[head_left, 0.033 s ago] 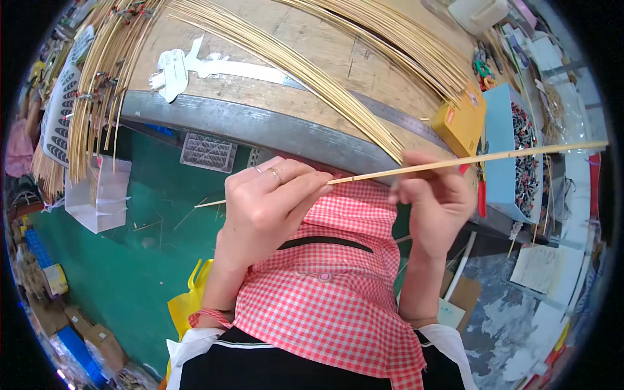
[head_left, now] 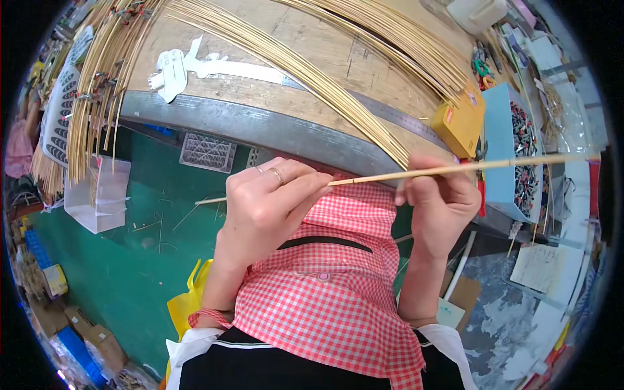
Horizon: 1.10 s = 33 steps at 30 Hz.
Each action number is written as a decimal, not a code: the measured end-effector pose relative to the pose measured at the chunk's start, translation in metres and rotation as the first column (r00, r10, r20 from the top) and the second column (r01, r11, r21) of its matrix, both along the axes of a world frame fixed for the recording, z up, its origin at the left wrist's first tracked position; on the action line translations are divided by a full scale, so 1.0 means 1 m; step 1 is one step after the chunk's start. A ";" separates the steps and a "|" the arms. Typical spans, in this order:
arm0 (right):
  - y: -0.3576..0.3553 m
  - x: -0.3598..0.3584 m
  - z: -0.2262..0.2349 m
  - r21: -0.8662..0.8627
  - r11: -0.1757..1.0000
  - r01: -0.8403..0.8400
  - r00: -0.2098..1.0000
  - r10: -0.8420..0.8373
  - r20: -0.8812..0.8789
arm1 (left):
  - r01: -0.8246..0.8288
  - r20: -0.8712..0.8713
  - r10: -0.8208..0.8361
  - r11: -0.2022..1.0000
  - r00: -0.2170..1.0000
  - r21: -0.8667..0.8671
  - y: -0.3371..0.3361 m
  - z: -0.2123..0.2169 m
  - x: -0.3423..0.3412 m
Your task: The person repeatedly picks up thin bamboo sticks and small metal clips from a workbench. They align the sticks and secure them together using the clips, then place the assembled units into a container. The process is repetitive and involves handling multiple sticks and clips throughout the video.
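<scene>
A long thin bamboo stick (head_left: 520,162) with dark node marks runs across in front of me, tilted slightly upward to the right. My left hand (head_left: 266,205) pinches it between thumb and fingers, and its short left end (head_left: 211,201) pokes out past the hand. My right hand (head_left: 445,205) has its fingers curled round the stick farther right, with the thumb just below it; motion blurs the fingertips a little. Beyond my hands, a bundle of similar sticks (head_left: 312,78) lies slantwise on the wooden bench (head_left: 253,26), its near ends reaching over the front edge.
On the bench are a metal ruler (head_left: 396,116), a yellow box (head_left: 460,123), another bundle of sticks (head_left: 396,39) and a white paper cutout (head_left: 173,75). A blue box (head_left: 500,153) of small clips stands right. Clipped sticks (head_left: 97,97) hang left, above a white bin (head_left: 97,195).
My right hand's fingers have drawn in closer around the stick. The stick's right part has dipped slightly toward me and looks more blurred. My left hand has stayed in place.
</scene>
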State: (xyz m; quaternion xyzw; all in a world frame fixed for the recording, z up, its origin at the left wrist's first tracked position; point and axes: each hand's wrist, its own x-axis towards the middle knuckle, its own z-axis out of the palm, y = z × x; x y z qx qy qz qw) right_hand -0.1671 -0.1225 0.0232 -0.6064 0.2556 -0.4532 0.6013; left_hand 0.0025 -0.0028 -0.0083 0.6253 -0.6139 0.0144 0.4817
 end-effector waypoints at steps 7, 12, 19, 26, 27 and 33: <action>-0.006 -0.007 -0.016 0.016 0.995 -0.103 0.982 0.099 0.160 | 0.028 -0.005 -0.028 0.999 1.000 0.046 -0.002 -0.002 -0.002; 0.002 -0.005 -0.020 -0.024 0.994 -0.111 0.991 0.113 0.071 | 0.182 -0.343 -0.136 0.978 0.929 0.105 -0.007 0.001 -0.008; 0.008 0.000 -0.016 -0.042 0.968 -0.248 0.968 0.249 0.028 | 0.384 -0.643 -0.231 0.917 0.730 0.107 -0.011 -0.006 -0.012; -0.040 -0.043 -0.012 -0.204 0.969 -0.142 0.986 0.119 -0.118 | 0.239 -0.606 -0.149 0.968 0.782 0.072 -0.015 -0.009 -0.018; -0.063 -0.057 0.003 -0.463 0.885 -0.053 0.935 -0.119 -0.334 | 0.211 -0.595 -0.126 0.975 0.793 0.074 -0.013 -0.008 -0.016; -0.204 -0.203 0.014 -0.742 0.598 0.304 0.216 -0.802 -0.558 | 0.102 -0.531 -0.057 0.993 0.845 0.056 -0.010 -0.007 -0.008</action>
